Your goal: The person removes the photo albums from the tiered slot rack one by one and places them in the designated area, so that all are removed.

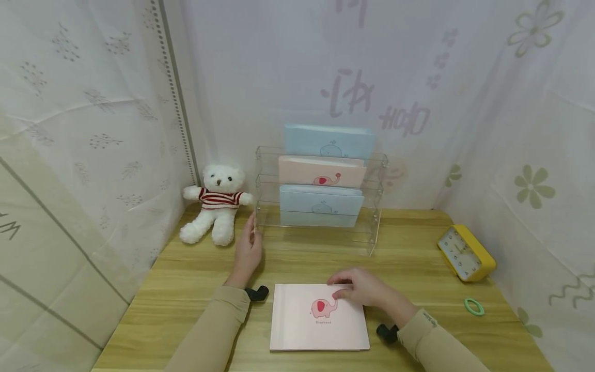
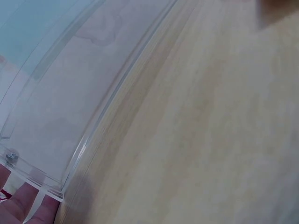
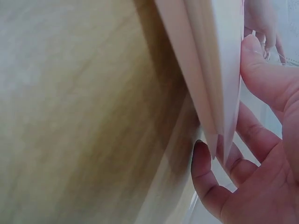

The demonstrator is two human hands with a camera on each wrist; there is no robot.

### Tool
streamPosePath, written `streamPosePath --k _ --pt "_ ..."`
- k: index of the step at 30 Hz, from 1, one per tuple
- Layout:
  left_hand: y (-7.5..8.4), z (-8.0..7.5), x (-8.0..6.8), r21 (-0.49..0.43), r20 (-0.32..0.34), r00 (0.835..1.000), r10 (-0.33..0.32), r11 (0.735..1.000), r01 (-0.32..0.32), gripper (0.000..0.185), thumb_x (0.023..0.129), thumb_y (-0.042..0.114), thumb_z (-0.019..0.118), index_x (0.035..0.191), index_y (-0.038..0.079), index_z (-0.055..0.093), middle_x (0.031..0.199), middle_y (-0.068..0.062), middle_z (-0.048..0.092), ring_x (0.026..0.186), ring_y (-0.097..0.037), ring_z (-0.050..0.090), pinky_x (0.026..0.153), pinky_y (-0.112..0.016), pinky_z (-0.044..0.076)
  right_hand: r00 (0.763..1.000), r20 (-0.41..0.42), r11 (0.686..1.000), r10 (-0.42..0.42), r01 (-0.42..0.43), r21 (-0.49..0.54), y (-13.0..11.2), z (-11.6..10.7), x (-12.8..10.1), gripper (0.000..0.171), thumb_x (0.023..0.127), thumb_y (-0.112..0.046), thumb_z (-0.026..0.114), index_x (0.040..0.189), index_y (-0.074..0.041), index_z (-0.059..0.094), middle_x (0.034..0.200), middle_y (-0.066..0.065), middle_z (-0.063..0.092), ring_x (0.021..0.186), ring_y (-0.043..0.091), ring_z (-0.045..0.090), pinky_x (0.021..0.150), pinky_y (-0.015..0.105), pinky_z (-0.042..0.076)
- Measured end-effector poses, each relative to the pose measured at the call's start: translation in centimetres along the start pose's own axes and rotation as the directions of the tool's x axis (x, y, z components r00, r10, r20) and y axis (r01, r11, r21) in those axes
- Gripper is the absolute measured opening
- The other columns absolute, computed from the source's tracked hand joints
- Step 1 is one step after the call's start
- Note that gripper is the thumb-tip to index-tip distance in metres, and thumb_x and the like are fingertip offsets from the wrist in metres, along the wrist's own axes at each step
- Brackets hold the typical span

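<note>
1. At far left a white teddy bear (image 1: 216,202) in a striped jumper sits against the curtain, just beside the left end of the clear acrylic rack (image 1: 372,235).
2. The left hand (image 1: 248,249) rests with straight, relaxed fingers against the rack's left front edge; the left wrist view shows its fingertips (image 2: 25,205) at the rack's corner (image 2: 46,189). It steadies the rack and grips nothing.
3. The rack stands at the back of the wooden table (image 1: 186,279) and holds three albums in tiers: a blue one (image 1: 327,140) at the top, a pink one (image 1: 321,172) in the middle, a blue one (image 1: 319,204) lowest. The front tier looks vacant.
4. The pink elephant album (image 1: 307,320) lies flat on the table in front of the rack, between the two forearms.
5. The right hand (image 1: 360,287) is curled on the album's far right corner. The right wrist view shows the thumb above the cover and the fingers (image 3: 210,182) tucked beneath the album's edge (image 3: 205,93), so the edge is pinched.
6. To lift well, I judge the grip should take in all the pages, not the cover alone, since the album might otherwise fall open. Keeping the left hand braced against the rack should stop it sliding.
7. At right lie a green ring (image 1: 474,306) and a yellow clock (image 1: 466,253), well apart from the hands.
</note>
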State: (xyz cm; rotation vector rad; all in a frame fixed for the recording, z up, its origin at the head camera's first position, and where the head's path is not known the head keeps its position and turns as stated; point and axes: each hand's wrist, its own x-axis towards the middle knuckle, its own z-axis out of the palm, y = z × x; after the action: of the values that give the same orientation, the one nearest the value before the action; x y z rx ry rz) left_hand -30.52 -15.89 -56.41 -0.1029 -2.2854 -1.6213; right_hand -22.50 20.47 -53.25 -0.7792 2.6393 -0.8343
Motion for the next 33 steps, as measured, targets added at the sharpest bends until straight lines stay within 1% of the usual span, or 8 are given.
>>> streamPosePath --k 10,12,15,17,20,24,26,33 --pt "0.0 -0.1 -0.2 -0.009 0.005 1.0 -0.015 1.0 0.015 0.064 0.115 0.013 0.048 0.175 0.031 0.033 0.175 -0.018 0.044 0.154 -0.046 0.05 0.125 -0.063 0.047 0.999 0.04 0.992 -0.026 0.031 -0.12 -1.5 -1.1 0.3 0.029 0.101 -0.03 0.082 0.129 -0.023 0.081 0.13 -0.005 0.08 0.122 0.02 0.073 0.107 0.047 0.062" --pt "-0.1 0.0 -0.2 -0.014 0.01 1.0 -0.009 1.0 0.01 0.065 0.115 0.012 0.048 0.175 0.031 0.032 0.176 -0.016 0.042 0.156 -0.045 0.049 0.126 -0.063 0.046 0.999 0.004 0.991 -0.036 0.036 -0.132 -2.0 -1.8 0.4 0.029 0.103 -0.028 0.079 0.131 -0.02 0.08 0.131 -0.003 0.08 0.12 0.021 0.073 0.105 0.047 0.063" --pt "-0.2 0.0 -0.1 -0.019 0.014 1.0 0.0 1.0 0.0 0.065 0.116 0.011 0.048 0.176 0.03 0.032 0.178 -0.013 0.039 0.157 -0.045 0.047 0.126 -0.063 0.046 0.986 -0.142 0.987 -0.085 0.064 -0.15 -2.6 -3.6 1.0 0.027 0.105 -0.026 0.077 0.13 -0.015 0.08 0.128 0.002 0.08 0.117 0.025 0.073 0.1 0.048 0.064" --pt "-0.3 0.1 -0.1 -0.019 0.017 1.0 0.005 1.0 -0.005 0.065 0.116 0.012 0.047 0.176 0.03 0.031 0.179 -0.012 0.038 0.158 -0.044 0.046 0.126 -0.063 0.046 0.953 -0.277 0.982 -0.124 0.079 -0.17 -3.0 -4.8 1.5 0.024 0.105 -0.025 0.077 0.126 -0.014 0.08 0.124 0.004 0.079 0.115 0.027 0.072 0.098 0.05 0.064" --pt "-0.3 0.1 -0.1 -0.014 0.017 1.0 0.008 1.0 -0.008 0.063 0.116 0.014 0.047 0.176 0.028 0.031 0.179 -0.013 0.038 0.158 -0.044 0.047 0.125 -0.063 0.047 0.868 -0.471 0.982 -0.16 0.091 -0.166 -3.4 -6.8 2.3 0.02 0.102 -0.02 0.08 0.12 -0.01 0.08 0.117 0.009 0.077 0.11 0.033 0.072 0.095 0.053 0.064" --pt "0.0 0.1 -0.1 -0.015 0.014 1.0 0.008 1.0 -0.008 0.063 0.116 0.014 0.047 0.176 0.026 0.031 0.178 -0.015 0.038 0.158 -0.044 0.047 0.126 -0.062 0.046 0.765 -0.635 0.993 -0.104 0.05 -0.102 -3.6 -9.1 3.2 0.027 0.1 -0.019 0.083 0.119 -0.001 0.075 0.12 0.019 0.073 0.11 0.038 0.069 0.096 0.058 0.063" --pt "0.2 0.1 -0.1 -0.014 0.011 1.0 0.006 1.0 -0.006 0.064 0.116 0.014 0.047 0.176 0.027 0.032 0.178 -0.016 0.038 0.158 -0.044 0.047 0.126 -0.063 0.046 0.74 -0.671 0.999 -0.043 0.016 -0.047 -3.5 -9.9 3.6 0.036 0.1 -0.022 0.083 0.124 0.002 0.07 0.125 0.022 0.069 0.115 0.041 0.067 0.1 0.058 0.061" --pt "0.5 -0.1 -0.1 -0.012 0.002 1.0 -0.004 1.0 0.004 0.065 0.115 0.011 0.048 0.176 0.028 0.032 0.176 -0.019 0.041 0.156 -0.046 0.049 0.125 -0.064 0.046 0.711 -0.689 0.99 0.139 -0.103 0.094 -2.8 -11.6 4.9 0.071 0.102 -0.042 0.08 0.152 -0.002 0.049 0.148 0.023 0.056 0.132 0.046 0.059 0.112 0.062 0.054"
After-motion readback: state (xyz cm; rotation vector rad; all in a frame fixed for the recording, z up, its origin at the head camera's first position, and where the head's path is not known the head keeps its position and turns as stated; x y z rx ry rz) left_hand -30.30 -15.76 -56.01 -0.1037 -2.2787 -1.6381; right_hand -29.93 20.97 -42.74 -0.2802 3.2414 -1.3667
